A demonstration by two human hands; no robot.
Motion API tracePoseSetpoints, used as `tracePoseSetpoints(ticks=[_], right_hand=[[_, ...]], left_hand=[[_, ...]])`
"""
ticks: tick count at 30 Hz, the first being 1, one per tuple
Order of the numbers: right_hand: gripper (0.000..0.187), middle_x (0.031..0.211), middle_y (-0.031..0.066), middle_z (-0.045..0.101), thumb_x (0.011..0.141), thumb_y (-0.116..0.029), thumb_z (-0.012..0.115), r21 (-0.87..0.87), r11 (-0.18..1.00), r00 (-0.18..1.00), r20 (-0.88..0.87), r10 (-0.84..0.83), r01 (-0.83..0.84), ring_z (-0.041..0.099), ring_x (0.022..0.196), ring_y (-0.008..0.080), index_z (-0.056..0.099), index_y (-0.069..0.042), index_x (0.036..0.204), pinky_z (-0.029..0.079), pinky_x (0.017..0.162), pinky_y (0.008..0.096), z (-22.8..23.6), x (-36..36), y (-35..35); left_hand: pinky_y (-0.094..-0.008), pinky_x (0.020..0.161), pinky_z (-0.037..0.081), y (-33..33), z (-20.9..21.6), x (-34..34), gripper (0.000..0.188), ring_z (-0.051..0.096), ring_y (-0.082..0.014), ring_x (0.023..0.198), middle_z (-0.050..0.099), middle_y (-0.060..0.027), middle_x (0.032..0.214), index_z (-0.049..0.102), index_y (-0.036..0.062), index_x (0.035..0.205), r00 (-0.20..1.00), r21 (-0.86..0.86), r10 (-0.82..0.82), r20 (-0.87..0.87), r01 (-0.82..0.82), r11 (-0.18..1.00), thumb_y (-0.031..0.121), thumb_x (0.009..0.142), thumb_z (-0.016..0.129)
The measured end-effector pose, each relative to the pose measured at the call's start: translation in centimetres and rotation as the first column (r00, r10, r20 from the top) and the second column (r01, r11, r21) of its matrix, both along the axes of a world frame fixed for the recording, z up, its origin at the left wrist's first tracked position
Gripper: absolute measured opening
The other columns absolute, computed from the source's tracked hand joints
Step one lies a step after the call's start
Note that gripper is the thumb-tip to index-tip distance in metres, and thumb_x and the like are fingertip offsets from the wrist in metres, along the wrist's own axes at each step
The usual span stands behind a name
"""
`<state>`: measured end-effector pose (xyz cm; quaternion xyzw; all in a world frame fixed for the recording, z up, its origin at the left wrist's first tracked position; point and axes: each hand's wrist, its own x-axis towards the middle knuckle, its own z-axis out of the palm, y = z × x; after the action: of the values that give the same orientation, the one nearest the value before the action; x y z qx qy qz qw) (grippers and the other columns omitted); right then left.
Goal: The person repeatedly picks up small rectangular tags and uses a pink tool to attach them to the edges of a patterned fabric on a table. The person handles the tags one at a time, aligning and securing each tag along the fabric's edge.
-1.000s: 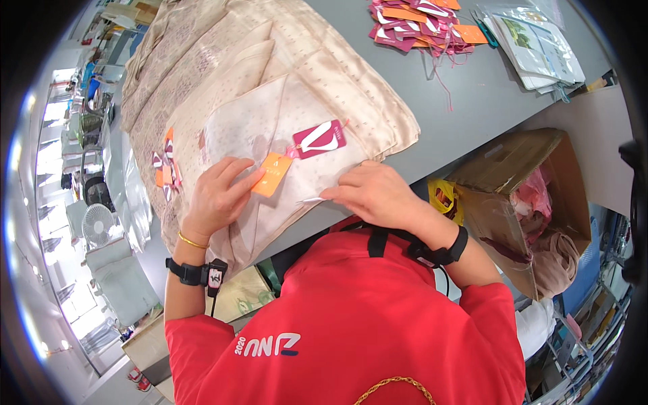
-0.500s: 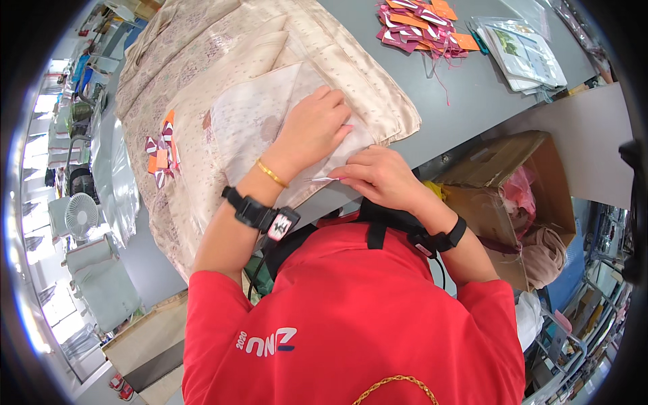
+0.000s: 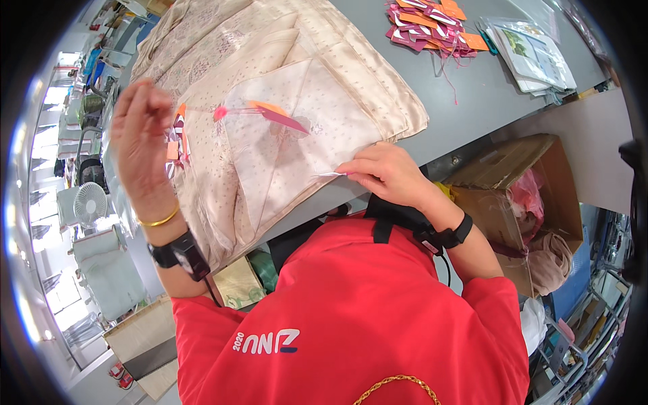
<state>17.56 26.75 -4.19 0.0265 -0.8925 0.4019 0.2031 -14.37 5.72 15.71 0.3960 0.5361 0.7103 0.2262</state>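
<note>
1. Cream patterned folded cloth (image 3: 337,111): spread on the flat grey table (image 3: 466,108).
2. Maroon-and-orange rectangular card tag (image 3: 287,121) with pink string (image 3: 220,113): over the cloth's middle; contact unclear.
3. Left hand (image 3: 142,118): raised by the cloth's left side, blurred; cannot tell whether its fingers grip the string.
4. Right hand (image 3: 381,172): at the cloth's near right edge, thumb and forefinger pinched on a slim white pointed tool (image 3: 329,175).
5. Heaped maroon-and-orange card tags (image 3: 432,30): right of the cloth's far part.

The cloth (image 3: 263,155) is beige with small dots, the tags (image 3: 285,121) orange and maroon.
</note>
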Motion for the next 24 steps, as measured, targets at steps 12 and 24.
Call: tracePoseSetpoints(ticks=[12,24], right_hand=[[0.023,0.097,0.0054,0.076,0.100,-0.016,0.075,-0.097,0.995,0.995,0.096,-0.015,0.024,0.069,0.093,0.0316,0.081,-0.020,0.122,0.054,0.087,0.0424,0.3,0.0,-0.1],[0.027,0.094,0.0071,0.073,0.099,-0.014,0.074,-0.053,0.998,0.982,0.187,-0.022,0.032,0.069,0.092,0.0331,0.080,-0.017,0.126,0.054,0.085,0.0440,1.4,-0.2,-0.5]], left_hand=[[-0.0271,0.077,0.060,-1.2,-13.1,11.8,0.036,0.072,-0.0141,0.085,0.067,-0.0104,0.126,0.073,-0.0009,0.137,0.959,-0.452,-0.174,0.225,0.261,0.853,-0.008,0.105,0.058],[-0.0281,0.074,0.063,-1.2,-17.0,13.7,0.042,0.075,-0.0176,0.085,0.065,-0.0091,0.135,0.065,-0.0013,0.148,0.771,-0.338,-0.114,0.626,0.400,0.852,-0.002,0.106,0.061]])
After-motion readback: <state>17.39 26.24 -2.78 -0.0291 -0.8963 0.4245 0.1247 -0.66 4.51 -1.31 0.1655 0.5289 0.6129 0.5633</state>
